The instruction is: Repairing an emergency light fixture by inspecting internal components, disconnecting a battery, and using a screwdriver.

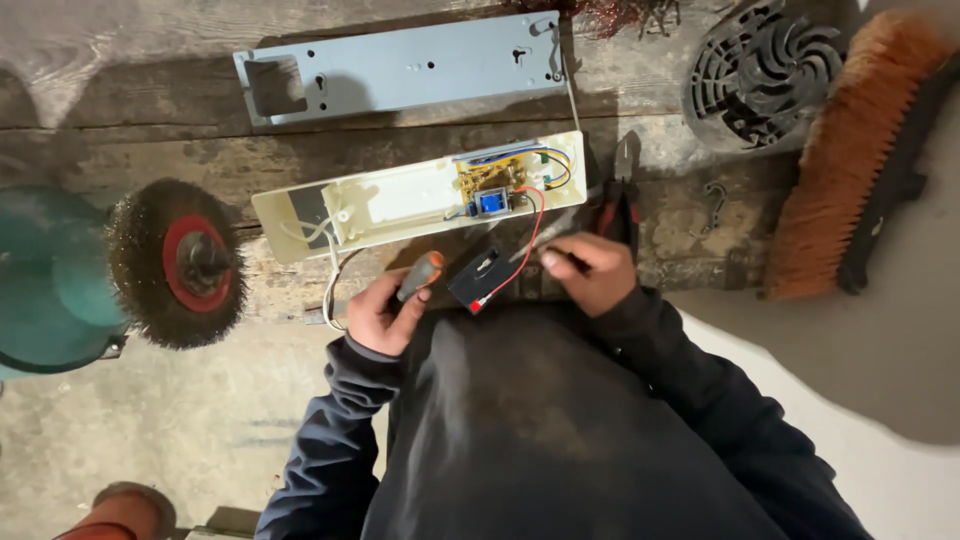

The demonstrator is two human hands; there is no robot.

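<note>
At counter (120,150) edge, left hand (385,312) grips orange-handled screwdriver (419,275), right hand (590,270) pinches wire beside black battery (481,280); opened casing (400,200) just beyond, pliers (622,195) close right.

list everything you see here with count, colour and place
casing: 1, cream, open, bench centre
circuit board: 1, yellow with blue part, inside casing's right end
cover plate: 1, grey-blue, above casing
battery: 1, black, below casing, between the hands
pliers: 1, dark handles, right of casing
wire wheel: 1, red hub, on green grinder at left
fan cover: 1, dark grey, top right
brush: 1, orange bristles, far right
screwdriver: 1, orange and grey handle, in left hand
left hand: holds screwdriver
right hand: pinches something thin, near red wire
</note>
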